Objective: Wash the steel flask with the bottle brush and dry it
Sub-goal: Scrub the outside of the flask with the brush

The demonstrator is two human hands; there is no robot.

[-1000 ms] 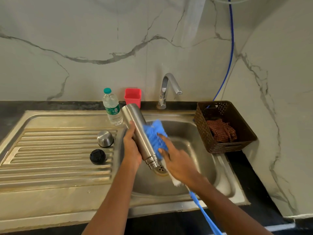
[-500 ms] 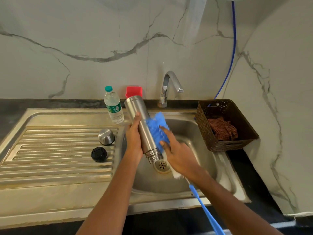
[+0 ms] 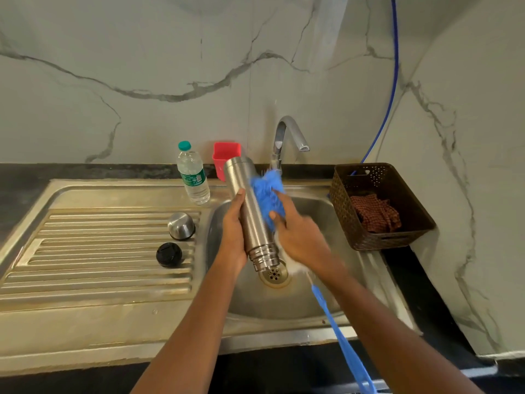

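1. Over the steel sink basin [image 3: 312, 311], I hold the tall brushed-steel flask [image 3: 250, 214] upside down and tilted, with its threaded mouth just above the drain [image 3: 274, 277].
2. Washing looks midway. The blue fluffy-headed bottle brush [image 3: 265, 194] is on the flask's outside, and I cannot tell whether the inside is done. Rinsing and drying seem left to do.
3. My left hand [image 3: 234, 237] wraps round the flask's body. My right hand [image 3: 298, 237] curls on the brush head and presses it against the flask.
4. A rounded steel cap [image 3: 181, 226] and a black stopper [image 3: 169, 254] sit on the drainboard [image 3: 99, 251]. A checked brown cloth [image 3: 375, 214] lies untouched in the brown basket [image 3: 369, 243].
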